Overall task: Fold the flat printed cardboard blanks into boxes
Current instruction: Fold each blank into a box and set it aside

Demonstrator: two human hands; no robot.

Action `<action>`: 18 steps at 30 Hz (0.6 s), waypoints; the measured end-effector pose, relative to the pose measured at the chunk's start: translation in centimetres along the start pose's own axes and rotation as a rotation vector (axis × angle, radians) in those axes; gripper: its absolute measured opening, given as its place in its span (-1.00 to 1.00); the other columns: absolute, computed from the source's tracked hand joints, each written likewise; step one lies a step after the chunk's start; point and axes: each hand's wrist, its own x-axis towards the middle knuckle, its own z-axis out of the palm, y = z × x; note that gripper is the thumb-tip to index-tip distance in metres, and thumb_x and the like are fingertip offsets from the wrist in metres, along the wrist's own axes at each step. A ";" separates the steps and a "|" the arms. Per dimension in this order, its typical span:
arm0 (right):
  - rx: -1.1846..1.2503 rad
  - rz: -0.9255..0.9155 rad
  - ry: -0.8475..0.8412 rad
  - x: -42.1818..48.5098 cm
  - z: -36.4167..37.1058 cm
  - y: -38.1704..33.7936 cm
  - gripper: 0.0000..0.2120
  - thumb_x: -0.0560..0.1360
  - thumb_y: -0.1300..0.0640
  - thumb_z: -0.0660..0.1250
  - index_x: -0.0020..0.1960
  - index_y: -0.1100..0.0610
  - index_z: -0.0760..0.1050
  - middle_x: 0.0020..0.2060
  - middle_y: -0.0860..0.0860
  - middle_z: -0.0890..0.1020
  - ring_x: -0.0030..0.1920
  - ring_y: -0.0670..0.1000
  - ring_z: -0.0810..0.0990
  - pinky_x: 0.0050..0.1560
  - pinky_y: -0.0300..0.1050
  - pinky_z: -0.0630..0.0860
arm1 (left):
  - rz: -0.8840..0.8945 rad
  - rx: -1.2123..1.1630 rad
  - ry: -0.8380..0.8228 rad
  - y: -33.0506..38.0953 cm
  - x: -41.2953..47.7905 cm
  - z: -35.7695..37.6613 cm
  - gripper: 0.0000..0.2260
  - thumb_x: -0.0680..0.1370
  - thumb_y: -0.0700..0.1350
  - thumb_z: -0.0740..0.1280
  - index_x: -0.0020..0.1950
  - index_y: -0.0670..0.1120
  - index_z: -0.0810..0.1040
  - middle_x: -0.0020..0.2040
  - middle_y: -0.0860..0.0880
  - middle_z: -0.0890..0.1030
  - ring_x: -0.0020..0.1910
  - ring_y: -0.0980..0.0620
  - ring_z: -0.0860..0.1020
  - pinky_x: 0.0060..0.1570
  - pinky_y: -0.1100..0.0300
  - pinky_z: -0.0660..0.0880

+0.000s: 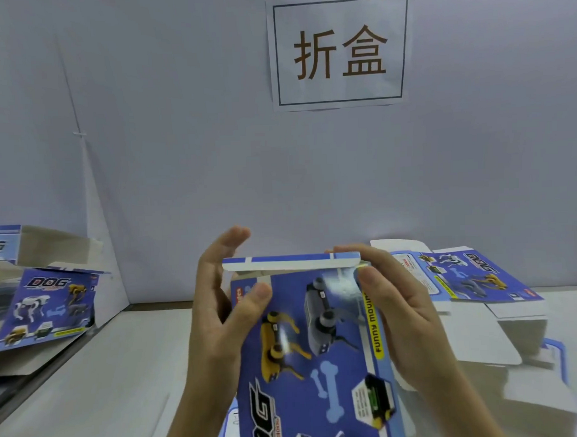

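I hold a blue printed box with robot dogs on its face upright in front of me, above the table. Its top lid flap is folded over the upper end. My left hand grips the box's left edge, thumb pressed on the printed face, fingers behind. My right hand grips the right edge, with fingers lying along the top flap and the thumb at the upper right corner. The box's lower end runs out of view.
A stack of flat printed blanks lies on the white table at the right. Folded boxes are piled at the left. A paper sign hangs on the wall behind.
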 end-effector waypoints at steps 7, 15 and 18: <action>-0.168 -0.167 0.359 0.1 0.9 1.1 -0.82 0.51 -0.07 0.29 0.05 -0.05 0.57 -0.07 -0.02 0.64 -0.03 -0.02 0.60 -0.06 -0.25 0.50 | 0.024 0.618 0.162 0.1 0.3 0.6 -0.51 0.38 0.29 0.31 0.28 0.25 0.36 0.22 0.30 0.44 0.23 0.37 0.42 0.14 0.42 0.44; -0.096 -0.207 0.195 -0.3 2.1 0.8 -0.83 0.46 0.03 0.31 0.04 -0.03 0.54 0.19 -0.01 0.51 0.16 -0.05 0.57 -0.02 -0.31 0.53 | -0.065 0.907 -0.137 0.7 -1.2 2.3 0.09 -0.01 0.54 0.26 0.28 0.55 -0.44 0.38 0.41 -0.46 0.36 0.43 -0.46 0.51 0.06 -0.19; -0.103 -0.138 0.190 -0.3 1.6 0.8 -0.82 0.39 -0.02 0.31 -0.02 -0.08 0.55 0.21 -0.06 0.53 0.24 0.00 0.53 0.06 -0.19 0.53 | 0.032 0.888 -0.111 0.3 -0.7 1.9 0.05 0.06 0.45 0.34 0.35 0.50 -0.28 0.46 0.34 -0.14 0.52 0.21 -0.13 0.53 -0.03 0.05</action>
